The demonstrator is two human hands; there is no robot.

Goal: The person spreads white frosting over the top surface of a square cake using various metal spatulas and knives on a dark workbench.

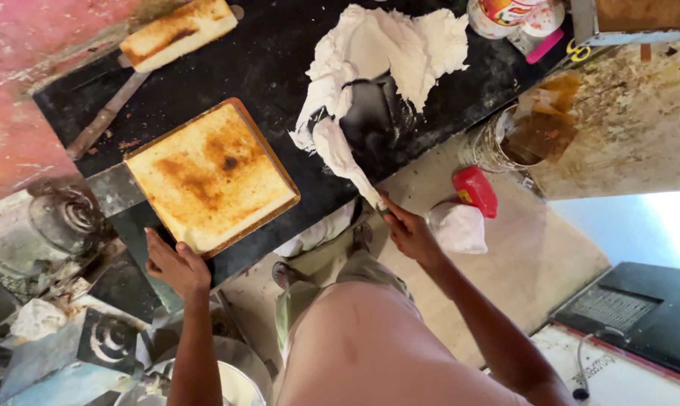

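Note:
A square wooden board (pixel 212 177) with brown stains lies on the black worktop (pixel 280 68). My left hand (pixel 174 263) grips its near corner at the worktop's edge. My right hand (pixel 408 229) pinches the hanging end of a crumpled white cloth (pixel 377 56) that is smeared with black (pixel 370 113) and piled on the worktop. The cloth stretches from the pile down to my fingers.
A second stained wooden slab (pixel 176 30) lies at the far left of the worktop beside a long metal tool (pixel 103 116). Tins (pixel 505 15) and a pink stick stand at the far right. On the floor are a red container (pixel 475 189), a metal can (pixel 498 143) and a white bag (pixel 460 225).

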